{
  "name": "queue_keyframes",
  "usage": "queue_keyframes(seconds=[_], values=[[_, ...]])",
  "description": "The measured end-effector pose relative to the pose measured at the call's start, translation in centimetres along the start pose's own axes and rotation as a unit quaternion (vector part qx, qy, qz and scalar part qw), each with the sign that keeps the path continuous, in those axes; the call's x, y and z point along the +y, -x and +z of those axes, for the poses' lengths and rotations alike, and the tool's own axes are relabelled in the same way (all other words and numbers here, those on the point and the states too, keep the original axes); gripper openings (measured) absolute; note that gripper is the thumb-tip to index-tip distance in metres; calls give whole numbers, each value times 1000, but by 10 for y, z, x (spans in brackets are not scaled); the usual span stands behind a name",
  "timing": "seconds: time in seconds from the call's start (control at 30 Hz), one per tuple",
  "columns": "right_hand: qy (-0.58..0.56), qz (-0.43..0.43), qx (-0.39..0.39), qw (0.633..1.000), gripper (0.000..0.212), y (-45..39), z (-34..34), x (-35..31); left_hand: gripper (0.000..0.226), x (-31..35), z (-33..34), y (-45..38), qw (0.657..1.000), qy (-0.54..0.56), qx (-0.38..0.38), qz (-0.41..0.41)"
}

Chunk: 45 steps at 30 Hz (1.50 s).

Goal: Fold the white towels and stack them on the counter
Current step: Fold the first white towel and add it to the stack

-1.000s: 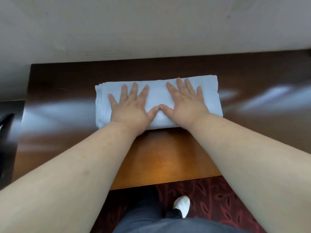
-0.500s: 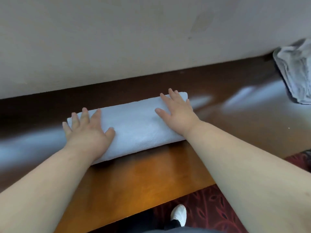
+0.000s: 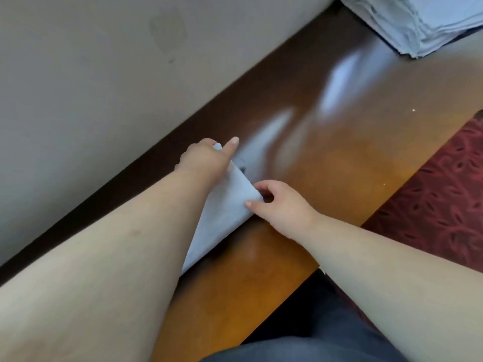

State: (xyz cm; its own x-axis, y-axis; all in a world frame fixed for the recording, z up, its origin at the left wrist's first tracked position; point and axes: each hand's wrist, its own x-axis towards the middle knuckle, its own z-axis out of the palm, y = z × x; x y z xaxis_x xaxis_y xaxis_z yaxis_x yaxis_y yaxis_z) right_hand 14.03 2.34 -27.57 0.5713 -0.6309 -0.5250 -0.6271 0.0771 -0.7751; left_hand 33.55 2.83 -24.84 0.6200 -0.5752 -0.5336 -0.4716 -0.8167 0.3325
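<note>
A folded white towel (image 3: 224, 212) lies on the glossy wooden counter (image 3: 326, 158), half hidden under my left forearm. My left hand (image 3: 206, 158) grips the towel's far right corner, with a bit of white cloth showing between thumb and fingers. My right hand (image 3: 279, 202) pinches the near right corner of the same towel with curled fingers. A stack of white towels (image 3: 418, 22) sits on the counter at the top right.
A pale wall (image 3: 104, 74) runs along the back of the counter. Red patterned carpet (image 3: 444, 192) lies to the right of the counter's front edge. My dark trousers (image 3: 313, 343) are at the bottom.
Both hands went from pressing flat on top of the towel to gripping its right-end corners. The view swung right, bringing the stack of towels into sight.
</note>
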Motion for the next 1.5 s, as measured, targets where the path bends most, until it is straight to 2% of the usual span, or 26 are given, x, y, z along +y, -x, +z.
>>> queue_keyframes(seconds=[0.17, 0.23, 0.37, 0.57, 0.7, 0.77, 0.83, 0.9, 0.97, 1.03, 1.1, 1.17, 1.23, 1.27, 1.33, 1.4, 1.5], values=[[7, -17, -48, 999, 32, -8, -1, 9, 37, 4, 9, -8, 996, 6, 43, -76], [37, -15, -77, 996, 32, -13, -4, 9, 28, 7, 9, -6, 995, 4, 55, -87], [48, -10, -108, 993, 51, -20, -5, 11, 19, 7, 12, -10, 993, -19, 81, -86], [40, -10, -155, 987, 52, -30, -8, 12, 18, 1, 11, -7, 991, 45, 105, -64], [173, -44, -195, 964, 56, -34, -19, 6, 20, -6, 11, 1, 995, 42, 90, -31], [220, -26, -170, 960, 48, -32, -24, 5, 19, -10, 15, -3, 996, 21, 80, -41], [279, -2, -158, 947, 58, -27, -27, 2, 24, -13, 16, -8, 997, -5, 58, -55], [286, 12, -156, 946, 56, -22, -25, -3, 45, -17, 16, -13, 998, -10, 31, -47], [236, 17, -117, 964, 48, -18, -20, -14, 65, -24, 8, -7, 999, 28, 22, -26], [201, 5, -54, 978, 52, -14, -15, -30, 67, -43, -7, 7, 996, 72, 54, -14], [176, -31, -15, 984, 60, -11, -6, -44, 59, -82, -23, 28, 990, 73, 118, -39], [171, -71, -16, 983, 60, -9, 9, -58, 55, -134, -32, 61, 972, 39, 205, -109], [182, -85, -24, 979, 59, -10, 27, -69, 59, -190, -33, 100, 933, 59, 272, -229], [189, -81, -22, 978, 59, -11, 36, -72, 64, -215, -31, 116, 910, 105, 274, -294], [223, -75, -2, 972, 59, -11, 52, -75, 77, -257, -19, 135, 858, 237, 229, -394], [262, -73, 27, 962, 62, -9, 64, -76, 87, -275, -9, 143, 821, 349, 184, -412], [234, -45, 86, 967, 61, -11, 73, -77, 70, -275, -1, 146, 817, 401, 193, -366]])
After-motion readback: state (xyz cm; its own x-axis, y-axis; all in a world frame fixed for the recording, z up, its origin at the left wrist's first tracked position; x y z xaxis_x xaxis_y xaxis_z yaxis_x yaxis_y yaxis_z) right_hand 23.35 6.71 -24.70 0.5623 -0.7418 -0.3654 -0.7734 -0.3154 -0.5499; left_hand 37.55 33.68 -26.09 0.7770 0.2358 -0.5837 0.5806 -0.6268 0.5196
